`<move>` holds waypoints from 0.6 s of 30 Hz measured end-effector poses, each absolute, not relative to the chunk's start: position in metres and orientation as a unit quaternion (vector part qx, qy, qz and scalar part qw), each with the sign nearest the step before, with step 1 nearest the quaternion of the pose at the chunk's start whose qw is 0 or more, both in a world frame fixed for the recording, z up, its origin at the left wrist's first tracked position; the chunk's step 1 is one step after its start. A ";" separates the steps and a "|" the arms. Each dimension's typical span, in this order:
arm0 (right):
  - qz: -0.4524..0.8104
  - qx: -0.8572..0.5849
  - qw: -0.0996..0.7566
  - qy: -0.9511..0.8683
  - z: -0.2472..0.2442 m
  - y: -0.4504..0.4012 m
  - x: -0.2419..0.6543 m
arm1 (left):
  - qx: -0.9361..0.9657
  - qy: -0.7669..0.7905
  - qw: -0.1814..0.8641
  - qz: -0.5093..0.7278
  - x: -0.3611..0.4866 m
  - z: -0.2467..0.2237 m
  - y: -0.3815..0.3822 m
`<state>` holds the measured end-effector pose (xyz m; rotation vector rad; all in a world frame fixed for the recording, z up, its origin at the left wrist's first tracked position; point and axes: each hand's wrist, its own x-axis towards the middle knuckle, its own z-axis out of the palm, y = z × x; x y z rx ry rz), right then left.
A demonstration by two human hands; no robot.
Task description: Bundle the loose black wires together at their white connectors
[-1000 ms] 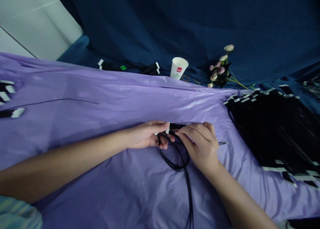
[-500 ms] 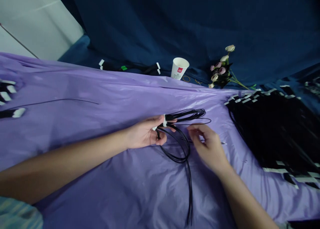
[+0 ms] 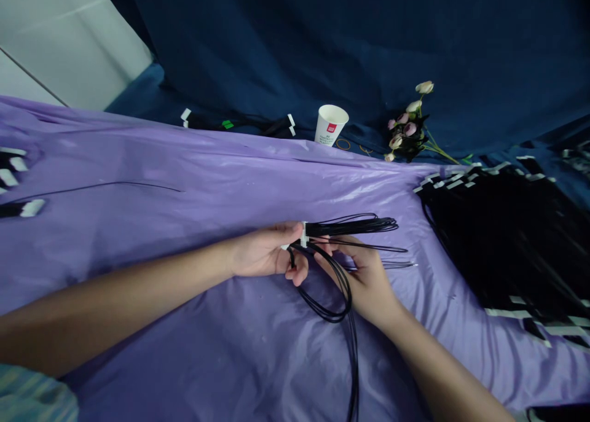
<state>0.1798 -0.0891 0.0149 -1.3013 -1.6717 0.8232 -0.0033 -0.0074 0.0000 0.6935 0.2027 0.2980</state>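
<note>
your left hand (image 3: 267, 253) pinches the black cords (image 3: 343, 228) at their white band (they hang just above the purple sheet (image 3: 184, 164)). your right hand (image 3: 364, 274) lies open under them, touching the cords.

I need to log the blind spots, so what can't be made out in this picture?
Head view only:
- Right hand fingertips: hidden under the cable bundle.
- Cable loop tail: cut off by the bottom edge.
- Cup label: too small to read.
- Black pile: blurred, single pieces indistinct.
</note>
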 end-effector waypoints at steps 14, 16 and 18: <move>0.397 -0.529 0.430 -0.615 0.016 -0.088 0.171 | 0.375 0.088 0.916 0.113 -0.002 0.005 -0.006; 0.390 -0.526 0.433 -0.619 0.017 -0.089 0.170 | 0.371 0.087 0.917 0.118 -0.002 0.004 -0.006; 0.381 -0.528 0.440 -0.619 0.017 -0.090 0.169 | 0.359 0.085 0.921 0.128 -0.002 0.002 -0.006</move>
